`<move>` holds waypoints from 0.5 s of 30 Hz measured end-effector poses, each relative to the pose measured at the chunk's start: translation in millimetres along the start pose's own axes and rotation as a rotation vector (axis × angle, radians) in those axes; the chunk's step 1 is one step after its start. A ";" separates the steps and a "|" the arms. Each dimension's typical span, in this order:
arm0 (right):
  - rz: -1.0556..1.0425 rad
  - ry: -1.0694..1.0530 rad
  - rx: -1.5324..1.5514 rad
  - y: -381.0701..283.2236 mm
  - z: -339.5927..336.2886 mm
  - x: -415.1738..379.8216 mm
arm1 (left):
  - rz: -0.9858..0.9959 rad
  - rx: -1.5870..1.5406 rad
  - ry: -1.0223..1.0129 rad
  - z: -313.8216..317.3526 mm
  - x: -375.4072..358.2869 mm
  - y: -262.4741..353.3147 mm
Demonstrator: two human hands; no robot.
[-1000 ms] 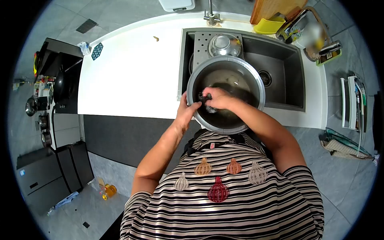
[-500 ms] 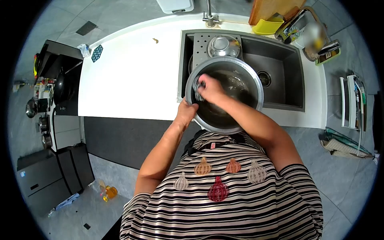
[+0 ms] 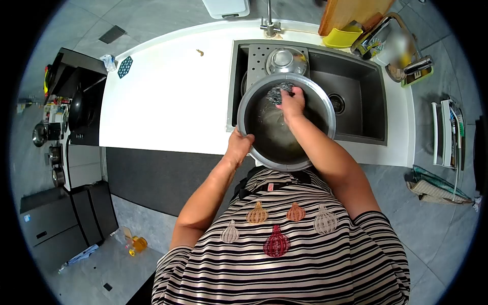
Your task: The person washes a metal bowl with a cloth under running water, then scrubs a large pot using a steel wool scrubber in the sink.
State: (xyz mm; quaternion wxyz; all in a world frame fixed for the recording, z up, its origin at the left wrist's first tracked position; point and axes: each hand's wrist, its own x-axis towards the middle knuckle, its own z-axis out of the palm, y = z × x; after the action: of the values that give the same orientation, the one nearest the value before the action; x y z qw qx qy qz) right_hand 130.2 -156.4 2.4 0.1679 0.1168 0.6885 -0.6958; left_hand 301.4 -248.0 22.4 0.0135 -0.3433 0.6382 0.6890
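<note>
A large round metal basin (image 3: 330, 119) rests over the near edge of the dark sink (image 3: 356, 134), with cloudy water in its bottom. My left hand (image 3: 239, 146) grips the basin's rim at its left side, the thumb on the inside. Inside the basin, my right hand (image 3: 292, 103) is closed on a grey steel wool scrubber (image 3: 278, 93), which touches the far inner wall. Behind the basin, a shiny metal bowl or lid (image 3: 286, 61) lies on the perforated tray (image 3: 257, 65) in the sink.
A faucet (image 3: 270, 25) stands behind the sink. A yellow-green holder (image 3: 342, 37) and a wooden board (image 3: 340, 15) are at the back right. The white counter (image 3: 162, 101) runs left to a stove with a black wok (image 3: 77, 108).
My right hand has moved the scrubber from the basin's left inner wall to its far inner wall. My left hand keeps its grip on the rim.
</note>
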 end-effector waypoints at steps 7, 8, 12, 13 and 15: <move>-0.343 -0.750 -1.513 8.9 -33.2 -25.1 | 0.045 -0.216 0.007 12.3 -18.4 -8.9; -0.344 -0.749 -1.512 9.3 -32.3 -27.1 | -0.018 -0.227 0.019 12.2 -19.3 -6.2; -0.392 -0.820 -0.999 -2.0 -12.8 -47.2 | -0.079 -0.189 0.017 2.9 -10.6 11.0; -0.440 -0.838 -0.885 3.9 -4.9 -45.5 | -0.045 -0.170 -0.009 -1.0 -5.2 14.0; -0.460 -0.713 -0.732 8.7 8.8 -31.5 | -0.125 0.013 -0.077 -8.5 11.8 -2.9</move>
State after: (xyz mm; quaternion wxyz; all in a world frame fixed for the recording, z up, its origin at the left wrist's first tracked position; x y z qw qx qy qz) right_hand 163.2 -162.8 7.0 0.2639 -0.3448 0.7935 -0.4265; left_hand 297.6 -260.0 14.5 0.0834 -0.3558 0.6187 0.6955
